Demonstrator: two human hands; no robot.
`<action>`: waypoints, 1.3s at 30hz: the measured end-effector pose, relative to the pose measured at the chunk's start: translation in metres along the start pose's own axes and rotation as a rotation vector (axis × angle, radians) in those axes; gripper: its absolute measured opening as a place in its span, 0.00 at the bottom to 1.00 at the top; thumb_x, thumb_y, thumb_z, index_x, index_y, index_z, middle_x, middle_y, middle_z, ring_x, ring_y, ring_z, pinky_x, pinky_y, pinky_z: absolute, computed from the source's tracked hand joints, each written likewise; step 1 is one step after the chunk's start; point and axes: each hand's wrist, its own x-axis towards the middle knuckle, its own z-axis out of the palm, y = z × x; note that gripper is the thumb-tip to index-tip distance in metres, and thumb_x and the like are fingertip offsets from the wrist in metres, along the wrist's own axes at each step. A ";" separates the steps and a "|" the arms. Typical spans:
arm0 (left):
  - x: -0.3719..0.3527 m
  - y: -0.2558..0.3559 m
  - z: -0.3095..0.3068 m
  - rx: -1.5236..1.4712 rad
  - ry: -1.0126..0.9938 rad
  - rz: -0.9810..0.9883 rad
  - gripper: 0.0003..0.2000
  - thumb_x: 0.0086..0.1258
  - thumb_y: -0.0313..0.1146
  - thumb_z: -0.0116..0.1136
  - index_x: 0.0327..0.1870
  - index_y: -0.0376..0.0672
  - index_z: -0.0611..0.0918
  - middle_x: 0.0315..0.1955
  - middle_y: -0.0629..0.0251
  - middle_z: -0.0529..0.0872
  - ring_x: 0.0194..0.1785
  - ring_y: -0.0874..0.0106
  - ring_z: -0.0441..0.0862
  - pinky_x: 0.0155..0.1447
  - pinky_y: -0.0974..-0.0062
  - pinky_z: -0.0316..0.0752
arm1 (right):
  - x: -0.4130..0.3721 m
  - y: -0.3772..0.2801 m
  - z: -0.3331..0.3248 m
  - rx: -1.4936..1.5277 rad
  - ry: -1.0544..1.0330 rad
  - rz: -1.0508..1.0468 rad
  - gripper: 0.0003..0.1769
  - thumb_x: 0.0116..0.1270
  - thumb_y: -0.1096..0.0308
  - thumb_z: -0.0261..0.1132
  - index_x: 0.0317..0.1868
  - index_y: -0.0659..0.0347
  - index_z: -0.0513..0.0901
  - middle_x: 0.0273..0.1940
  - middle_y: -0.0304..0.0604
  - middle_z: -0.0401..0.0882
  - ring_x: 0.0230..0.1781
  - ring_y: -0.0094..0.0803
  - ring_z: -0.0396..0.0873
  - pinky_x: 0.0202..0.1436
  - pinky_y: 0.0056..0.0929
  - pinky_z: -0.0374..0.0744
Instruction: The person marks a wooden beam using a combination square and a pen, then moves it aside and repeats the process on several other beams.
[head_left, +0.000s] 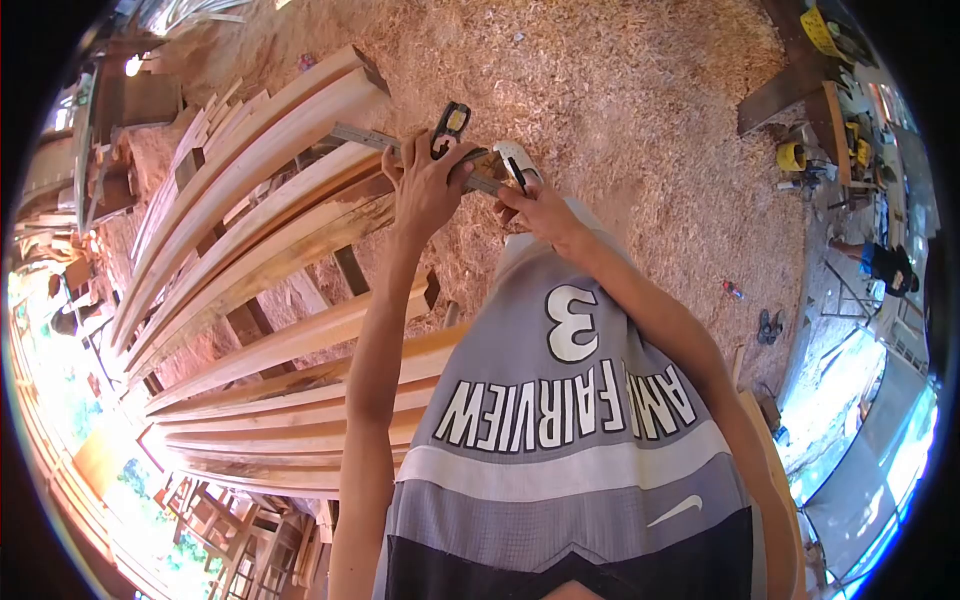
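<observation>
My left hand is closed around a grey metal ruler, its fingers spread along the strip. A black tape measure with a yellow label sits at the fingertips of this hand. My right hand pinches a slim dark marking pen close over the ruler's right end. Behind the pen shows a white shape, perhaps footwear, partly hidden by the hand. The ruler's left end overlaps the end of a long wooden plank.
Long planks fan out at the left, resting on cross timbers. Wood shavings cover the ground. At the right are a yellow container, a pair of sandals and another person farther off.
</observation>
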 end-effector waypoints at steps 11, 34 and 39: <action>-0.001 0.006 0.006 -0.054 -0.057 -0.072 0.17 0.76 0.40 0.62 0.64 0.68 0.86 0.62 0.57 0.76 0.73 0.55 0.66 0.76 0.36 0.43 | -0.003 -0.010 -0.010 -0.042 0.000 0.011 0.18 0.77 0.54 0.70 0.45 0.63 0.91 0.36 0.37 0.89 0.35 0.20 0.82 0.43 0.23 0.78; -0.004 -0.022 -0.004 -0.084 0.009 0.060 0.21 0.64 0.40 0.75 0.59 0.69 0.90 0.70 0.63 0.79 0.71 0.61 0.75 0.78 0.49 0.52 | -0.019 -0.015 0.003 0.098 0.081 -0.036 0.15 0.78 0.60 0.69 0.36 0.63 0.87 0.25 0.31 0.81 0.18 0.12 0.62 0.21 0.19 0.57; -0.009 -0.031 -0.015 -0.105 0.001 0.026 0.20 0.62 0.44 0.76 0.58 0.69 0.92 0.71 0.63 0.80 0.72 0.60 0.75 0.77 0.50 0.53 | -0.029 -0.017 0.015 0.100 0.068 0.015 0.13 0.77 0.60 0.70 0.43 0.63 0.92 0.29 0.31 0.85 0.26 0.16 0.71 0.29 0.22 0.66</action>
